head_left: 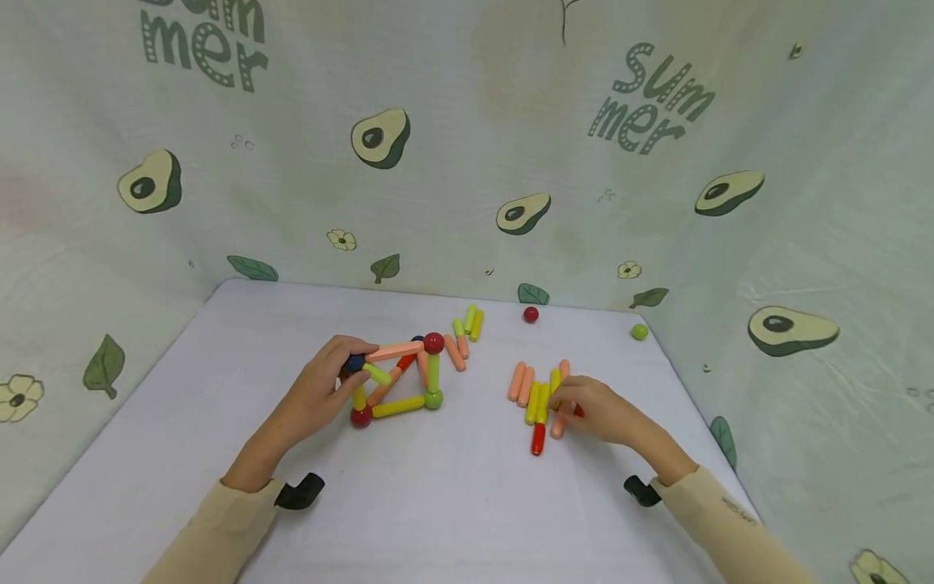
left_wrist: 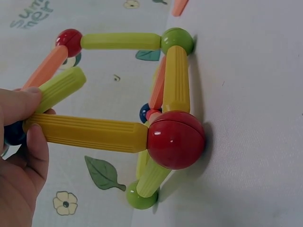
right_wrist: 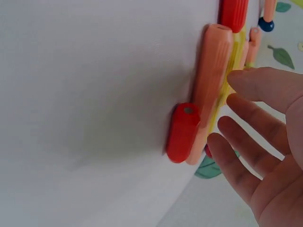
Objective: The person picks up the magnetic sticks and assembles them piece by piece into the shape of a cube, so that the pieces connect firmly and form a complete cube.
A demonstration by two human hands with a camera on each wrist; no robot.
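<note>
Step judged as part selection: left hand [head_left: 321,391] grips the rod-and-ball frame [head_left: 397,407] at its blue ball [head_left: 354,362], left on the table [head_left: 452,503]; right hand [head_left: 600,410], empty, fingers parted, is beside loose rods [head_left: 542,403], next move likely needing a pinch on one.

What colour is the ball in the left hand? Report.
The ball is dark blue, clearest in the head view.

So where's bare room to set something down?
Bare: the white tabletop between both beige fabric sleeves, and between the multicoloured ball-and-stick frame and the red, yellow and salmon ridged-stick cluster. Crowded: within that cluster, beside the right grip.
</note>
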